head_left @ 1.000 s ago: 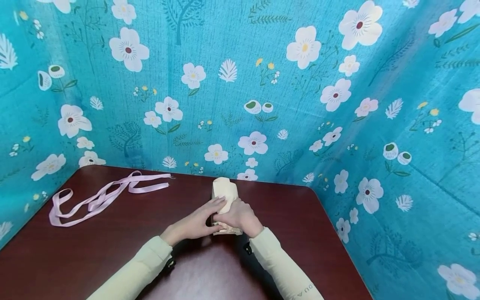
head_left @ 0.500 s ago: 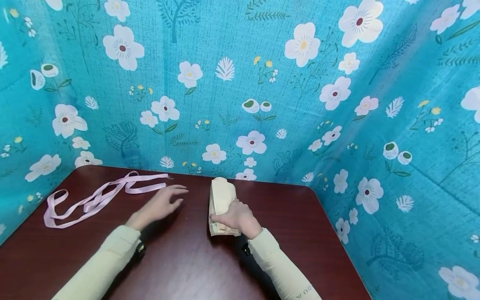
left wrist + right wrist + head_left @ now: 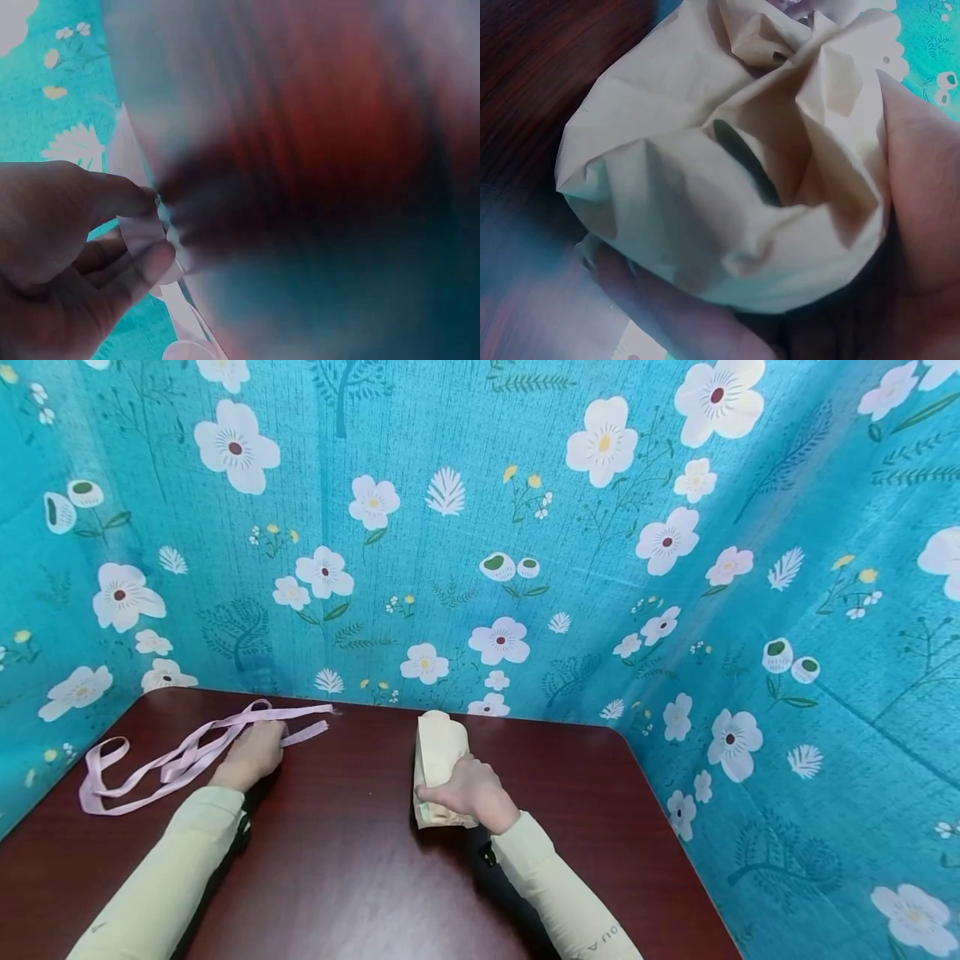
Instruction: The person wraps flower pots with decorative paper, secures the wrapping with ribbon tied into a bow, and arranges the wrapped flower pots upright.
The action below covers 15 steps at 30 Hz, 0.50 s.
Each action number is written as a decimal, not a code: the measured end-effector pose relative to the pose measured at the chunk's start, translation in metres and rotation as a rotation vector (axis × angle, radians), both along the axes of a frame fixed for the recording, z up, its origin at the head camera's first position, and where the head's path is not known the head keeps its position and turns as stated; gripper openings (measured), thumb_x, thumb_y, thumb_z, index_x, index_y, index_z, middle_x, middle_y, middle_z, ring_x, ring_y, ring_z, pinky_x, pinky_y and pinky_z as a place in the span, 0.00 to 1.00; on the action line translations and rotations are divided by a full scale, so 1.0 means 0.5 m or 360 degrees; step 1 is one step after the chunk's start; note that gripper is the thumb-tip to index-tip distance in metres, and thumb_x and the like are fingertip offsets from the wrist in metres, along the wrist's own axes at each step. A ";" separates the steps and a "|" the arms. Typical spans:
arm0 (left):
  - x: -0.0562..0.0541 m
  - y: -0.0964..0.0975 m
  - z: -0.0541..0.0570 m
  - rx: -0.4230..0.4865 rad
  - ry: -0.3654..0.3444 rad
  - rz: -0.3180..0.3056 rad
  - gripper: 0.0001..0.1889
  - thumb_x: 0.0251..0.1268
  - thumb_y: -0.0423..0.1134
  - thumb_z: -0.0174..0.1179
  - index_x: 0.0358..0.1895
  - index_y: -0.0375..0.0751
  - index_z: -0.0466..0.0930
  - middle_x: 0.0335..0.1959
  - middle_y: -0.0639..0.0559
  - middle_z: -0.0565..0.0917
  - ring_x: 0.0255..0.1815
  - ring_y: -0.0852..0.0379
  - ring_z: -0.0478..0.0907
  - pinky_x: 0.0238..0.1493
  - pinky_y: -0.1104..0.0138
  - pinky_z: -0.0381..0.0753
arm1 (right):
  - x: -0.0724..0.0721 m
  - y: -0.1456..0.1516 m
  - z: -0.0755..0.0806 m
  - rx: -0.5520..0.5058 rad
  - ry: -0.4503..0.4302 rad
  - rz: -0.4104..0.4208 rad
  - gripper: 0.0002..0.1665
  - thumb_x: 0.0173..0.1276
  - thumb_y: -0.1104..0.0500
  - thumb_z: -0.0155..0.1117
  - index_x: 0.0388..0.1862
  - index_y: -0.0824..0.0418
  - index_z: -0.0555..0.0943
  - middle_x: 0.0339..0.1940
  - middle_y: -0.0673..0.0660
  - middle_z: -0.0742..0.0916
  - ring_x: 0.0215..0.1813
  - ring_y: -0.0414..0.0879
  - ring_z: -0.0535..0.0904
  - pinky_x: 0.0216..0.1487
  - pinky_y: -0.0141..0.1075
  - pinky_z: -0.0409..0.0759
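Note:
A cream paper bag lies at the middle of the table, its near end crumpled. My right hand grips that end, thumb on one side and fingers curled round the other. In the right wrist view the gathered mouth of the bag gapes, and a dark green strip shows inside its folds. At the table's left lies a long, looped pink ribbon. My left hand is over its right part. In the left wrist view the thumb and fingers pinch the ribbon.
Both hands work over a dark red-brown table with a glossy top. A blue curtain with white flowers hangs close behind its far edge and along both sides.
My left hand has left the paper bag, moved left across the table and taken hold of the ribbon. My right hand has kept its grip on the bag.

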State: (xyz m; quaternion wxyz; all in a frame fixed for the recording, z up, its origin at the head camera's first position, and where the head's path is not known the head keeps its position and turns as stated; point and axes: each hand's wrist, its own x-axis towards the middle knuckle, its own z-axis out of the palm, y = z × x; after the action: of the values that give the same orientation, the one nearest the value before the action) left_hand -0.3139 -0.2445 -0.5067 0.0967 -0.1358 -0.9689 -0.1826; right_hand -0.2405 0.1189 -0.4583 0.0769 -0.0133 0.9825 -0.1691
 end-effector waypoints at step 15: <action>0.013 0.130 0.030 0.0393 -0.0558 -0.0465 0.07 0.68 0.27 0.61 0.30 0.34 0.82 0.19 0.51 0.80 0.20 0.60 0.74 0.25 0.67 0.75 | 0.005 0.003 0.006 -0.0038 -0.0001 0.0002 0.42 0.44 0.27 0.70 0.38 0.61 0.72 0.28 0.55 0.78 0.26 0.47 0.77 0.25 0.38 0.77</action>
State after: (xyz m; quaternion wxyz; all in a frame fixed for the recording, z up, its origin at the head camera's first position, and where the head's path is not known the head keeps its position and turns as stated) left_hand -0.3073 -0.1796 -0.4915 -0.0844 -0.2278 -0.9114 -0.3323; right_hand -0.2378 0.1204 -0.4551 0.0772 -0.0149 0.9804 -0.1808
